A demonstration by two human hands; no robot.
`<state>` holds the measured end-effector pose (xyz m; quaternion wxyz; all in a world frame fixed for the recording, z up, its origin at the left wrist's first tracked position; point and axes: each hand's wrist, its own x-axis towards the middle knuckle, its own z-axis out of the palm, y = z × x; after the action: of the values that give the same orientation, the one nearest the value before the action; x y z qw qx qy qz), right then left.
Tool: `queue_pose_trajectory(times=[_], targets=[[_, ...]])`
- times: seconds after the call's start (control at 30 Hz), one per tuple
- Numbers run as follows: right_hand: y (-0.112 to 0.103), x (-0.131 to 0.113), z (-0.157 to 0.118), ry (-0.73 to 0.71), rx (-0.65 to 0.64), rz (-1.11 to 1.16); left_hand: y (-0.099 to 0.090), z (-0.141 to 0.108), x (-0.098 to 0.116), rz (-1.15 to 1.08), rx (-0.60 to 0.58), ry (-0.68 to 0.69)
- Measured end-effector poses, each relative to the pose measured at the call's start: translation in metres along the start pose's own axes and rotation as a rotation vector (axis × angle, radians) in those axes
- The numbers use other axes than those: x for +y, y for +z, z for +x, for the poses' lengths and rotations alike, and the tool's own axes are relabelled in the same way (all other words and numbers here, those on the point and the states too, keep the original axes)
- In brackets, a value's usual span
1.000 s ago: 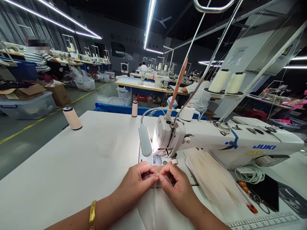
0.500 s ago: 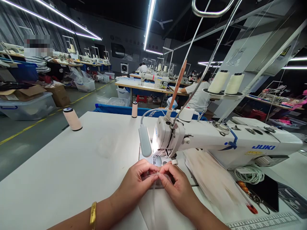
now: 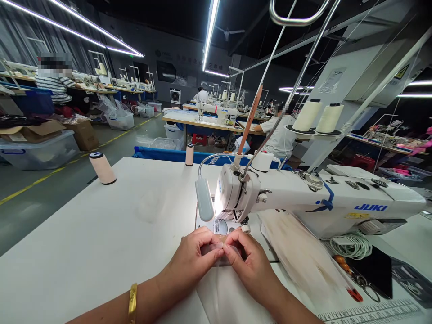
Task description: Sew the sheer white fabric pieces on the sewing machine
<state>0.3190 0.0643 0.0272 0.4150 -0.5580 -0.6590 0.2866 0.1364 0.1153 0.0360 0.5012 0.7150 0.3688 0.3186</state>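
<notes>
Just in front of the sewing machine's (image 3: 286, 189) needle area, my left hand (image 3: 197, 252) and my right hand (image 3: 248, 258) meet with thumbs and fingertips pinched together. Between them they grip a thin, sheer strip of pale fabric (image 3: 212, 247). Part of it hangs down toward the table edge, and my fingers cover much of the rest. A lamp (image 3: 204, 200) lights the needle plate beyond my fingertips. To the right of my right hand, under the machine arm, lies a pile of sheer beige fabric (image 3: 297, 252).
Two peach thread cones, a near one (image 3: 102, 168) and a far one (image 3: 189, 155), stand on the white table (image 3: 141, 216). At right lie a coiled white cable (image 3: 351, 246), a black phone (image 3: 374, 270), keys and a clear ruler (image 3: 374, 312). Co-workers sit at other machines beyond.
My hands stay in nearly the same place. The fabric between my fingers has shifted slightly, and my left forearm has moved a little to the right.
</notes>
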Motion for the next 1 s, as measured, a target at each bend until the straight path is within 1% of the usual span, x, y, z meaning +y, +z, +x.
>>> queue_pose_trajectory(times=[0.13,0.2,0.37,0.47,0.57,0.63,0.7,0.77,0.8,0.87,0.9,0.93,0.97,1.0], targets=[[-0.002,0.000,-0.002,0.034,-0.052,0.016,-0.001,0.000,0.002,-0.040,-0.014,-0.027],[-0.002,-0.001,-0.002,0.015,-0.069,-0.013,-0.002,0.000,0.003,-0.042,-0.012,-0.036],[-0.002,0.000,-0.001,-0.038,-0.053,-0.022,-0.003,0.000,0.004,-0.019,-0.018,-0.030],[-0.002,0.001,0.000,-0.058,-0.045,-0.022,-0.002,0.002,0.001,0.007,0.008,-0.002],[-0.001,0.000,0.001,-0.058,-0.042,-0.010,-0.001,0.003,-0.001,0.019,0.023,0.053],[-0.003,-0.005,-0.002,-0.065,-0.039,-0.016,-0.001,0.000,0.001,0.045,0.028,0.078],[-0.008,-0.015,-0.010,-0.073,-0.041,-0.042,-0.001,-0.007,0.010,0.082,0.013,0.110],[-0.016,-0.031,-0.022,-0.026,-0.087,-0.015,-0.002,-0.018,0.024,0.066,-0.058,0.105],[-0.021,-0.039,-0.029,0.028,-0.137,0.044,-0.002,-0.025,0.032,0.014,-0.126,0.065],[-0.029,-0.053,-0.038,0.163,-0.254,0.220,-0.003,-0.035,0.046,-0.170,-0.293,-0.121],[-0.032,-0.056,-0.039,0.212,-0.285,0.267,-0.003,-0.037,0.051,-0.233,-0.357,-0.216],[-0.032,-0.057,-0.038,0.231,-0.289,0.253,-0.002,-0.037,0.053,-0.245,-0.392,-0.279],[-0.031,-0.055,-0.034,0.216,-0.267,0.172,-0.002,-0.035,0.053,-0.194,-0.400,-0.296],[-0.028,-0.051,-0.028,0.180,-0.229,0.045,-0.001,-0.031,0.051,-0.072,-0.374,-0.258]])
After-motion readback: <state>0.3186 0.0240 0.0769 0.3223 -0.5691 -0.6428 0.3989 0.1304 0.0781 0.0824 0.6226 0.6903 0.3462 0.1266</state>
